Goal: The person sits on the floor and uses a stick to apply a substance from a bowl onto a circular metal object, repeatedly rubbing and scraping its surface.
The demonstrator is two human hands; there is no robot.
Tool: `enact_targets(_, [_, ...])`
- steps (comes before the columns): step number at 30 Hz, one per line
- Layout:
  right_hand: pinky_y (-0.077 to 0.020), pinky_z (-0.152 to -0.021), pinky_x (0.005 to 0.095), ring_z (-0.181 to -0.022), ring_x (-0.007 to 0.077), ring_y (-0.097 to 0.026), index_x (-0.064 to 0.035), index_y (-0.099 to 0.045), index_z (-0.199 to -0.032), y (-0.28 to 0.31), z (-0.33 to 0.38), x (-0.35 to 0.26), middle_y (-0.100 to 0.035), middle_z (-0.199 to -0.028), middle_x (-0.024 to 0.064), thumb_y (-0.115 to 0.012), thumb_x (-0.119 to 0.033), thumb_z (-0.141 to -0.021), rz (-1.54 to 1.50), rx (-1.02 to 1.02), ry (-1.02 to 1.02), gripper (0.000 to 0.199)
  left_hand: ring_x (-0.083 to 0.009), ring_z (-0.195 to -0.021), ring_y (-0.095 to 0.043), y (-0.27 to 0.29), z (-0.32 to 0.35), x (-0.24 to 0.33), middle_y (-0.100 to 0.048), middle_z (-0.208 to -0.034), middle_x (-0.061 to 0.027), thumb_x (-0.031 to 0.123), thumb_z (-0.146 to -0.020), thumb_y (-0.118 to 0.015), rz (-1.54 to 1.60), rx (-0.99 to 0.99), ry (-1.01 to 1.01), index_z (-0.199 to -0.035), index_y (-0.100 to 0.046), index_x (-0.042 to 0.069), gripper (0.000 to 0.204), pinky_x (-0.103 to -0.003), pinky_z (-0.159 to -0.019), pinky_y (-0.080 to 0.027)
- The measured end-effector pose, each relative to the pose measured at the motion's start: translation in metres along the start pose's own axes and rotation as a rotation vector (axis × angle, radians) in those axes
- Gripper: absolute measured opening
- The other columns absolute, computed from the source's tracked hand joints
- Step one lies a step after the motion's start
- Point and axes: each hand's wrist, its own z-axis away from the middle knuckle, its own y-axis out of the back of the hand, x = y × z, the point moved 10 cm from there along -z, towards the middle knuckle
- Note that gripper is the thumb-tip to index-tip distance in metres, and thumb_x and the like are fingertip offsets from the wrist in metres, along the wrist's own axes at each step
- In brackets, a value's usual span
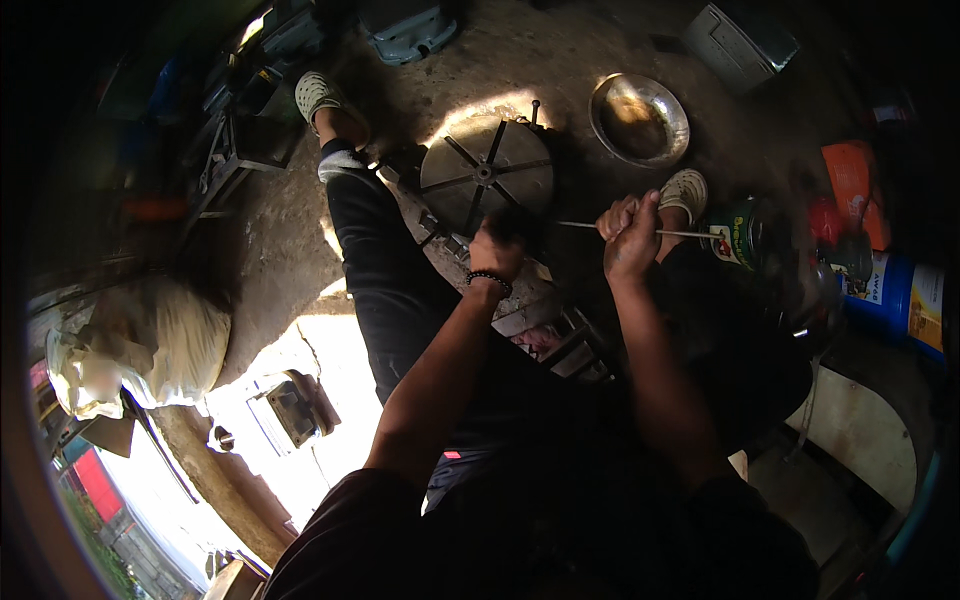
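My right hand (630,238) is closed in a fist round a thin straight metal rod (578,224), which sticks out on both sides of it. The rod's left end runs toward a dark piece (518,228) at my left hand (496,256). My left hand's fingers are curled against that piece, whose kind is lost in shadow. A dark beaded bracelet (488,280) circles my left wrist. Just beyond my left hand lies a round slotted metal plate (525,165) with a central hub. A short upright lever with a knob (535,108) rises behind it.
A shallow metal basin (676,100) sits on the floor beyond my right hand. Cans, including a green one (735,245), and a blue container (920,290) stand at right. My legs (375,240) spread around the work. A pale sack (180,340) lies left, near bright sunlit ground.
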Motion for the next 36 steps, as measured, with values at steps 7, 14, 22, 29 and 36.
enact_targets(7, [-0.0261,-0.047,0.0252,-0.048,0.0094,-0.029,-0.0141,-0.035,-0.066,0.017,-0.020,-0.023,-0.031,-0.057,-0.0028,-0.038,-0.057,-0.098,-0.014,0.038,0.011,0.053,-0.0319,-0.103,-0.063,0.021,-0.026,-0.002,-0.066,-0.108,-0.0168,0.015,-0.074,-0.059,0.083,0.012,-0.161,-0.110,-0.066,0.007,0.037,-0.037,-0.090,-0.049])
enact_targets(14, [-0.0270,-0.049,0.0243,-0.050,0.0087,-0.030,-0.0129,-0.036,-0.069,0.009,-0.012,-0.014,-0.031,-0.059,-0.0022,-0.033,-0.054,-0.100,-0.017,0.017,0.005,0.052,-0.0118,-0.072,-0.060,-0.007,-0.043,-0.035,-0.066,-0.090,-0.0050,0.010,-0.080,-0.059,0.388,-0.006,-0.069,-0.112,-0.063,0.000,0.034,-0.025,-0.062,-0.049])
enact_targets(22, [-0.0254,-0.049,0.0230,-0.052,0.0059,-0.032,-0.0106,-0.041,-0.069,-0.007,-0.011,0.040,-0.037,-0.058,-0.0033,-0.038,-0.045,-0.101,-0.060,-0.029,0.061,0.047,-0.0115,-0.063,-0.058,-0.008,-0.071,-0.053,-0.064,-0.091,-0.0059,0.011,-0.081,-0.057,0.348,-0.037,-0.023,-0.122,-0.055,0.000,0.042,-0.025,-0.053,-0.048])
enact_targets(29, [-0.0264,-0.053,0.0269,-0.052,0.0101,-0.031,-0.0096,-0.033,-0.062,-0.004,0.002,0.054,-0.031,-0.056,-0.0009,-0.032,-0.043,-0.103,0.123,-0.037,0.032,0.053,-0.0129,-0.070,-0.063,-0.004,-0.072,-0.043,-0.067,-0.100,-0.0076,0.007,-0.078,-0.054,0.474,-0.040,0.158,-0.122,-0.056,0.001,0.044,-0.024,-0.053,-0.052])
enact_targets(36, [-0.0412,-0.058,0.0352,-0.057,0.0238,-0.051,0.0011,-0.052,-0.076,-0.002,0.023,0.026,-0.048,-0.062,0.0115,-0.047,-0.019,-0.100,0.669,-0.125,0.312,0.032,-0.0170,-0.087,-0.063,0.000,-0.078,-0.066,-0.064,-0.110,-0.0109,0.004,-0.077,-0.053,0.440,-0.097,0.120,-0.127,-0.050,-0.003,0.050,-0.028,-0.075,-0.052])
